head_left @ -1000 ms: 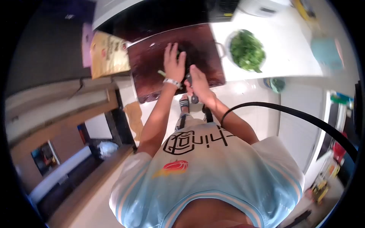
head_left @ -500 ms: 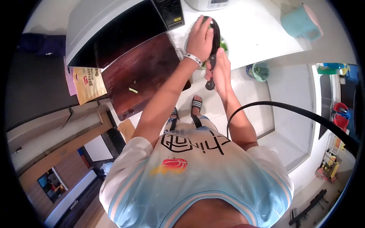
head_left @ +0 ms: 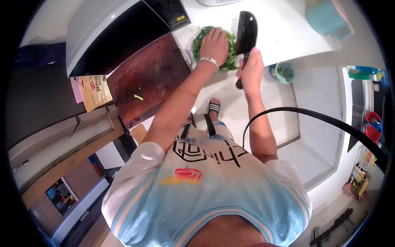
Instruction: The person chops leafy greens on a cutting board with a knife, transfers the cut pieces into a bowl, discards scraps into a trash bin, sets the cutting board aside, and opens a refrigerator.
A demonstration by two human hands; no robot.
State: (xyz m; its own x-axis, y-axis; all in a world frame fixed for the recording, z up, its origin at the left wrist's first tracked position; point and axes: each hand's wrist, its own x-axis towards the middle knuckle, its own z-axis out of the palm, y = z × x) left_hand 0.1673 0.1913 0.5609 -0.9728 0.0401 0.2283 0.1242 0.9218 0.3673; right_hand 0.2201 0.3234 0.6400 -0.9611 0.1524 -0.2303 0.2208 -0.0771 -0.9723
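Observation:
My left hand (head_left: 214, 45) lies flat with its fingers stretched out on chopped green vegetables (head_left: 200, 38). The greens fill a bowl (head_left: 193, 51) near the counter's front edge. To the right of the bowl, my right hand (head_left: 252, 73) grips the handle of a dark-bladed cleaver (head_left: 247, 32). The blade points away from me and is apart from the greens. Left of the bowl is a dark reddish cutting board (head_left: 148, 76), wet-looking, with one small green piece (head_left: 138, 97) on it.
A microwave (head_left: 119, 37) stands behind the cutting board. On the white counter (head_left: 284, 33) a light-blue mug (head_left: 327, 19) is at the far right. Below the counter stands a lined bin (head_left: 284, 73). A yellow packet (head_left: 95, 91) lies left of the board.
The cleaver has moved right, away from the bowl, with my right hand. My left hand has come down from beside the blade onto the greens.

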